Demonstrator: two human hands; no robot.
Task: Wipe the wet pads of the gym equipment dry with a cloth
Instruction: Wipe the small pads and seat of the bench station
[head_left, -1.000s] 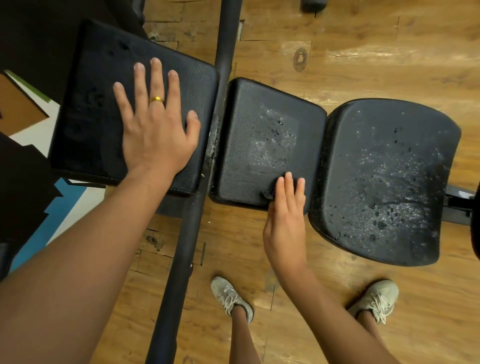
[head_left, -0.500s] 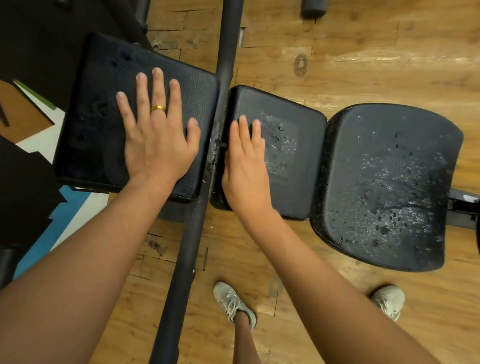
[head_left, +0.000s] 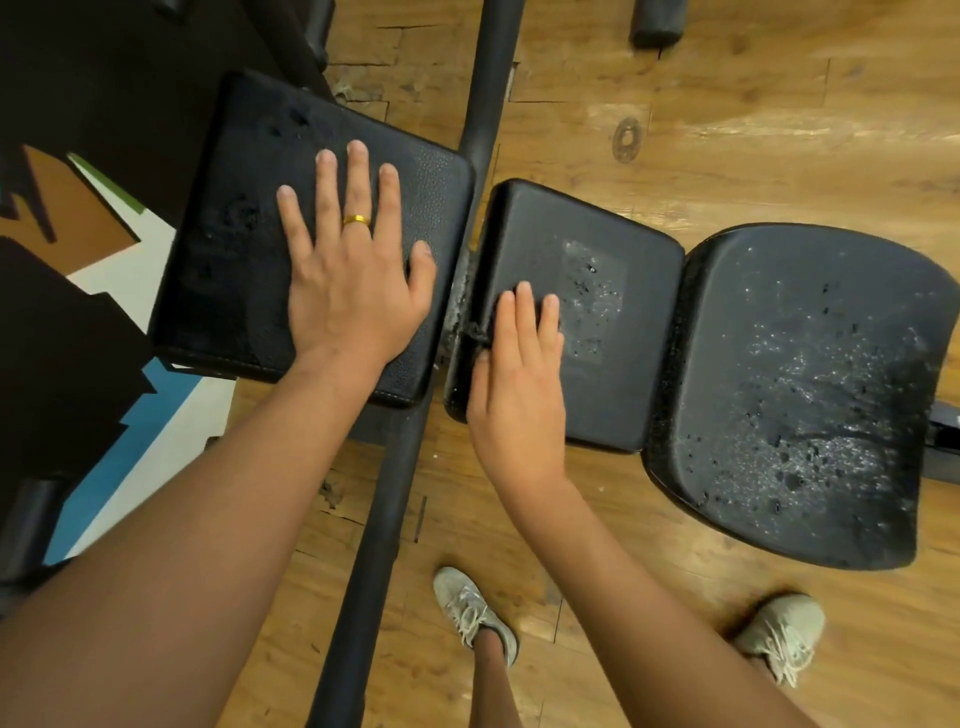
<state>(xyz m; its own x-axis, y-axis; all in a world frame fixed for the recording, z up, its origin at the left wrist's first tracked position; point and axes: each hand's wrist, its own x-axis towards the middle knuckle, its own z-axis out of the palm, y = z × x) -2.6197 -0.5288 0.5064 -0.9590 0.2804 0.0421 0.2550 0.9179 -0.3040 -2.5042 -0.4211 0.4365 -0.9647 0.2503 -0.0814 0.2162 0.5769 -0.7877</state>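
Black pebbled vinyl under both hands.

- Left hand (head_left: 353, 275): flat, palm down on the left pad (head_left: 249, 234), fingers straight and spread, holding nothing. Gold ring (head_left: 357, 220) on one finger.
- Right hand (head_left: 519, 379): flat on the middle pad (head_left: 623, 364) near its left edge, fingers straight and close together, pressing down.
- A dark crumpled scrap (head_left: 475, 332) pokes out just left of the right index finger, by the thumb. The rest is hidden under the palm, so I cannot tell whether it is the cloth.
- Black metal bar (head_left: 395, 467): runs diagonally between the two hands and separates the left pad from the middle pad.
- Seat pad (head_left: 805, 389): right of the right hand, butting against the middle pad's far edge.
- Wooden floor (head_left: 727, 104) lies beneath everything.
- Two pale lace-up shoes (head_left: 475, 613) stand on it, one on each side of the right forearm.
- A blue, white and brown floor panel (head_left: 130, 441) lies left of the left forearm.
- A dark roller end (head_left: 655, 23) sits well beyond the right fingertips.

Surface condition:
- Middle pad: droplets in a rectangular patch just beyond and right of the right fingertips.
- Seat pad: thickly beaded with water across most of its face.
- Left pad: dull damp blotches left of the left hand, clean grain to its right.
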